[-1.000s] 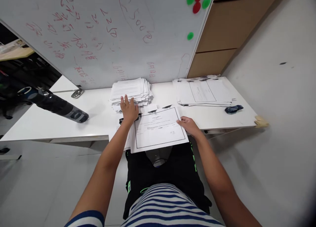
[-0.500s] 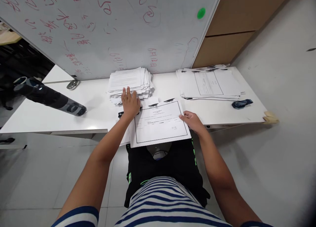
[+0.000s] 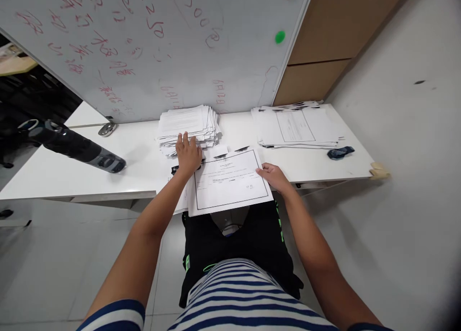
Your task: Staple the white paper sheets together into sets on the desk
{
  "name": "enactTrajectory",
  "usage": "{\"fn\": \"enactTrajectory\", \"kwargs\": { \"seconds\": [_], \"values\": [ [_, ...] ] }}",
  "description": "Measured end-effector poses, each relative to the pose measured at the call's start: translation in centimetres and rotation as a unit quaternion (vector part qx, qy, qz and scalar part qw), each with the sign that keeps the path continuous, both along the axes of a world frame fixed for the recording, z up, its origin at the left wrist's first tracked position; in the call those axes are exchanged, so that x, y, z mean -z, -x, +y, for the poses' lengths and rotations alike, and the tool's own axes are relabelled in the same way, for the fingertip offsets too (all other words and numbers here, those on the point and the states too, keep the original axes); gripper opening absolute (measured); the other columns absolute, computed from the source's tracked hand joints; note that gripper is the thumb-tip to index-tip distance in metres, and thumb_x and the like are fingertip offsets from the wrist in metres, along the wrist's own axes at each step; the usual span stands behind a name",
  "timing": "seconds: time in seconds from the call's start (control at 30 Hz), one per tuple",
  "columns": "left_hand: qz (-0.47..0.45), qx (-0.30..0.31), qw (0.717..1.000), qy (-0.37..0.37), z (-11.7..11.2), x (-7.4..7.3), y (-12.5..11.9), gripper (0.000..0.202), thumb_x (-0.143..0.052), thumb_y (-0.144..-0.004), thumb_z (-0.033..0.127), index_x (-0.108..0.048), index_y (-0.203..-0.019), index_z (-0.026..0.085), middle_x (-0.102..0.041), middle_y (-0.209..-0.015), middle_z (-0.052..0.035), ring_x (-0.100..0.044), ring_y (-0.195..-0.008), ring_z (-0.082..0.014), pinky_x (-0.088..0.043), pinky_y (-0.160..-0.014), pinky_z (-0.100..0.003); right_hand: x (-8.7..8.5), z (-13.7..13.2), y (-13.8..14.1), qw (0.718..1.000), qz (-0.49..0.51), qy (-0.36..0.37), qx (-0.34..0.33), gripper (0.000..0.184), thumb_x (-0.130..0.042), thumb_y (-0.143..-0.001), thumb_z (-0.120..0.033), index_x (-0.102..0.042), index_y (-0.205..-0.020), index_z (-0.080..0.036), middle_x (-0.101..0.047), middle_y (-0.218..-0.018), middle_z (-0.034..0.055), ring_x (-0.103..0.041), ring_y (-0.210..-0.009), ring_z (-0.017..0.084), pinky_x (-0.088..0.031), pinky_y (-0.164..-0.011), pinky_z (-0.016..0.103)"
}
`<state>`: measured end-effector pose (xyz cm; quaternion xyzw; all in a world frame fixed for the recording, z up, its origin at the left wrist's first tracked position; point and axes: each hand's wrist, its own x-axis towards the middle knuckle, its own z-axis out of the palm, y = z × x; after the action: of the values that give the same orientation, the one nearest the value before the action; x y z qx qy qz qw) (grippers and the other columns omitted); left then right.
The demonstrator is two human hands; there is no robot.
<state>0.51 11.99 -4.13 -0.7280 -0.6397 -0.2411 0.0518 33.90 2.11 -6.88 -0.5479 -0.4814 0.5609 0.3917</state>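
Observation:
A printed sheet with a black border [image 3: 228, 182] lies at the near edge of the white table [image 3: 144, 158], overhanging my lap. My right hand [image 3: 272, 176] holds the sheet's right edge, fingers curled on it. My left hand [image 3: 188, 153] lies flat with fingers stretched out on the near edge of a thick untidy paper stack [image 3: 189, 124] by the whiteboard. More loose sheets and small black clips lie under and around the bordered sheet.
A second flat paper pile [image 3: 297, 128] lies at the right of the table, with a dark stapler-like thing [image 3: 340, 152] beside it. A black cylindrical device [image 3: 72, 146] lies at the left. A whiteboard [image 3: 162, 42] with red writing stands behind the table.
Only the camera view has shifted slightly. Both hands stay where they were on the stack and the sheet.

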Motion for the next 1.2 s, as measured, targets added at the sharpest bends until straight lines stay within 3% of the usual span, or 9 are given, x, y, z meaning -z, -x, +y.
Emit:
{"fn": "enactTrajectory", "kwargs": {
  "seconds": [0.2, 0.33, 0.47, 0.6, 0.67, 0.73, 0.87, 1.0, 1.2],
  "values": [
    [-0.028, 0.001, 0.999, -0.044, 0.3, -0.1, 0.6, 0.047, -0.048, -0.094, 0.039, -0.055, -0.133, 0.013, -0.037, -0.155, -0.0197, -0.017, -0.149, -0.0368, -0.020, -0.117, -0.057, -0.9, 0.1, 0.3, 1.000, -0.020, -0.015, -0.012, 0.039, -0.070, -0.072, -0.056, -0.063, -0.082, -0.019, -0.065, -0.070, 0.0007, -0.059, -0.068, 0.019, -0.044, -0.062, 0.029],
    [-0.069, 0.011, 0.993, -0.096, 0.1, -1.2, 1.1, 0.040, -0.042, -0.097, 0.037, -0.061, -0.123, 0.014, -0.052, -0.142, -0.0185, -0.029, -0.144, -0.0312, -0.022, -0.118, -0.050, -1.4, 0.1, 0.5, 0.999, -0.045, -0.019, -0.010, 0.036, -0.070, -0.071, -0.054, -0.061, -0.079, -0.020, -0.063, -0.067, 0.0005, -0.058, -0.068, 0.020, -0.043, -0.062, 0.029],
    [-0.092, 0.028, 0.987, -0.129, -1.7, -2.3, 2.1, 0.040, -0.032, -0.101, 0.036, -0.063, -0.117, 0.016, -0.060, -0.131, -0.0146, -0.041, -0.136, -0.0260, -0.028, -0.115, -0.045, -1.6, 0.1, 0.6, 0.998, -0.041, -0.037, -0.010, 0.031, -0.068, -0.073, -0.050, -0.060, -0.078, -0.020, -0.061, -0.065, -0.0002, -0.057, -0.067, 0.019, -0.043, -0.062, 0.029],
    [0.020, 0.106, 0.994, -0.022, -4.7, -2.0, 4.4, 0.046, -0.045, -0.096, 0.047, -0.057, -0.130, 0.019, -0.057, -0.136, -0.0142, -0.045, -0.132, -0.0292, -0.033, -0.111, -0.046, -1.5, 0.0, 0.7, 0.998, -0.036, -0.049, -0.002, 0.029, -0.068, -0.073, -0.048, -0.060, -0.078, -0.020, -0.062, -0.066, -0.0001, -0.056, -0.068, 0.020, -0.043, -0.063, 0.029],
    [0.091, 0.113, 0.988, 0.043, -6.0, -1.7, 5.7, 0.054, -0.053, -0.092, 0.051, -0.054, -0.136, 0.019, -0.057, -0.136, -0.0159, -0.048, -0.130, -0.0329, -0.033, -0.109, -0.048, -1.4, 0.1, 0.8, 0.998, -0.039, -0.054, 0.003, 0.030, -0.067, -0.073, -0.048, -0.060, -0.078, -0.020, -0.063, -0.068, 0.0002, -0.057, -0.070, 0.020, -0.044, -0.064, 0.030],
    [0.138, 0.105, 0.980, 0.097, -7.0, -1.5, 7.2, 0.048, -0.051, -0.094, 0.046, -0.054, -0.135, 0.021, -0.061, -0.130, -0.0146, -0.055, -0.122, -0.0323, -0.033, -0.108, -0.049, -1.4, 0.0, 0.9, 0.997, -0.045, -0.058, 0.010, 0.030, -0.067, -0.073, -0.049, -0.061, -0.078, -0.019, -0.064, -0.070, 0.0006, -0.058, -0.072, 0.020, -0.045, -0.066, 0.030],
    [0.160, 0.058, 0.979, 0.115, -8.2, -2.2, 10.4, 0.041, -0.042, -0.098, 0.040, -0.056, -0.132, 0.023, -0.065, -0.125, -0.0118, -0.060, -0.114, -0.0293, -0.035, -0.106, -0.045, -1.3, -0.3, 1.0, 0.997, -0.034, -0.061, 0.026, 0.033, -0.068, -0.072, -0.051, -0.063, -0.081, -0.019, -0.068, -0.077, 0.0031, -0.063, -0.080, 0.023, -0.048, -0.072, 0.033],
    [0.107, -0.055, 0.987, 0.106, -9.0, -2.8, 15.0, 0.047, -0.042, -0.097, 0.047, -0.054, -0.135, 0.022, -0.065, -0.124, -0.0130, -0.061, -0.113, -0.0295, -0.044, -0.090, -0.037, -1.0, -1.1, 1.3, 0.998, 0.025, -0.044, 0.041, 0.038, -0.069, -0.071, -0.055, -0.066, -0.085, -0.020, -0.072, -0.083, 0.0054, -0.066, -0.085, 0.026, -0.051, -0.076, 0.035],
    [-0.025, -0.235, 0.961, 0.144, -9.0, -1.3, 20.4, 0.049, -0.043, -0.095, 0.048, -0.056, -0.132, 0.018, -0.064, -0.123, -0.0169, -0.060, -0.111, -0.0329, -0.046, -0.082, -0.037, -2.0, -0.7, 5.5, 0.998, 0.047, -0.043, 0.004, 0.040, -0.069, -0.071, -0.057, -0.064, -0.086, -0.019, -0.072, -0.080, 0.0049, -0.066, -0.079, 0.024, -0.050, -0.072, 0.033]
  ]
}}
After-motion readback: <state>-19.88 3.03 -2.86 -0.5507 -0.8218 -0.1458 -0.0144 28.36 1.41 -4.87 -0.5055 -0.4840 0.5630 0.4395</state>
